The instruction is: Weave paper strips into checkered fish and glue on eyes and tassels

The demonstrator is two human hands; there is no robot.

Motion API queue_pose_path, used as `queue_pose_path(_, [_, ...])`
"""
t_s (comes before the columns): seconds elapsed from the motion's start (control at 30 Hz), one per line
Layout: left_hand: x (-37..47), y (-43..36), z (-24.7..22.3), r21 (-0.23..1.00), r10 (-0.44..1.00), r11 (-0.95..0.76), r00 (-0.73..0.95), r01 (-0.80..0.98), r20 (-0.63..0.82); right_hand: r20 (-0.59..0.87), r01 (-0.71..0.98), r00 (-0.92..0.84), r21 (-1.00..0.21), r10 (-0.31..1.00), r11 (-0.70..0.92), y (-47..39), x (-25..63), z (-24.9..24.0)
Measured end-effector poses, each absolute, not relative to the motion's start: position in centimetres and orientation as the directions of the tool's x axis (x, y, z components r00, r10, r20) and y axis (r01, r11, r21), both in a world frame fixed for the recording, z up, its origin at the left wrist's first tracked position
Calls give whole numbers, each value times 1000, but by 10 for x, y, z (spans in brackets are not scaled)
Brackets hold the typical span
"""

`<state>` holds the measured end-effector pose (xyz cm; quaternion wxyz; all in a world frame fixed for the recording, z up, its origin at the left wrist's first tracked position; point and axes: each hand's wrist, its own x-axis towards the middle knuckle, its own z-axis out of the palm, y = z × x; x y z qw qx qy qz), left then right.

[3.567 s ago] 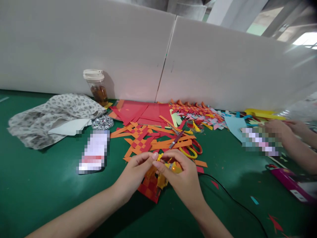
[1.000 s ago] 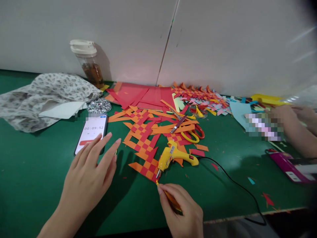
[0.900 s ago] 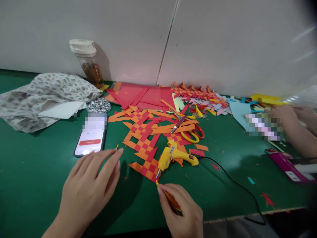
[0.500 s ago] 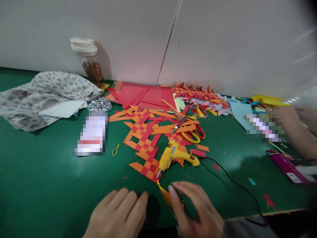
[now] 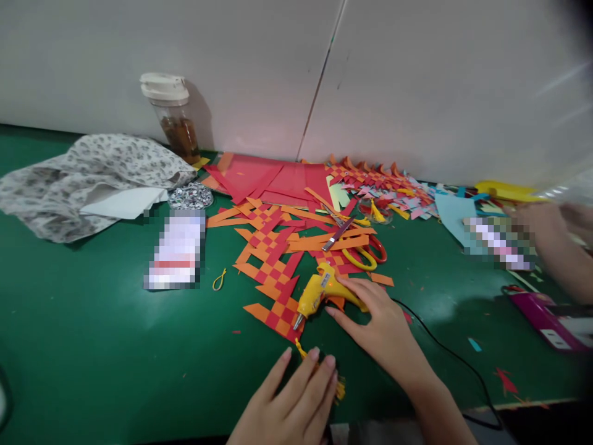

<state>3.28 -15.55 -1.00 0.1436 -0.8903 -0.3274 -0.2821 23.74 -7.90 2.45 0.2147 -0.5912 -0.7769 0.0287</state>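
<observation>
My right hand (image 5: 382, 315) is at the yellow hot glue gun (image 5: 311, 295), thumb and fingers around its handle. The gun lies on its side, metal nozzle pointing toward me. Fingers outstretched, my left hand (image 5: 296, 395) lies over a yellow tassel (image 5: 340, 390), hiding most of it. The tassel's top end is by the lower tip of a woven orange-and-red paper strip piece (image 5: 278, 309). Just beyond the glue gun are scissors (image 5: 362, 258) with yellow and red handles, partly under paper strips.
Beyond the woven piece lie red paper sheets (image 5: 264, 179) and a tweezer-like metal tool (image 5: 337, 235). A phone (image 5: 176, 247), a lidded bottle (image 5: 173, 117) and patterned cloth (image 5: 111, 161) are left. At right, a co-worker's arm (image 5: 556, 247) is near a purple power strip (image 5: 546, 318); the gun's black cord (image 5: 440, 340) trails below.
My right hand has left the tassel and moved forward onto the glue gun's handle. My left hand has shifted right and now lies over the tassel with its fingers extended.
</observation>
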Motion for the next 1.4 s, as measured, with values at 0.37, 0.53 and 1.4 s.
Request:
queue_pose_path(0.37, [21, -162, -17, -88, 556, -707, 628, 702, 545, 644, 894, -255, -128, 721, 430, -81, 245, 28])
queue_pose_path(0.53, [23, -162, -17, -64, 583, -697, 616, 714, 530, 733, 887, -307, -10, 607, 461, -92, 243, 35])
queue_pose_path(1.4, [23, -162, -15, -9, 587, -711, 601, 703, 543, 743, 831, -494, 252, 451, 496, -112, 230, 52])
